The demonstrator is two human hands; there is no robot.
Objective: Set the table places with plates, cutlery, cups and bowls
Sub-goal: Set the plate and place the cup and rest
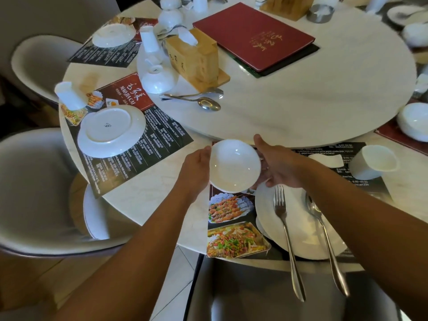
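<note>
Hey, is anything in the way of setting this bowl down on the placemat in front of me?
Nothing visible blocks it. The bowl, held between the left hand and right hand, sits over the placemat. Beside it, the plate carrying the fork and spoon fills the mat's right side.

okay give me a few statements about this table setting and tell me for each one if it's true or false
1. Both hands hold the small white bowl, left hand and right hand at its sides. True.
2. The steel fork and steel spoon lie on the near white plate. True.
3. The white plate at the left place sits right way up. False: it is upside down.
4. The dark red menu folder lies open. False: it is closed.
</note>
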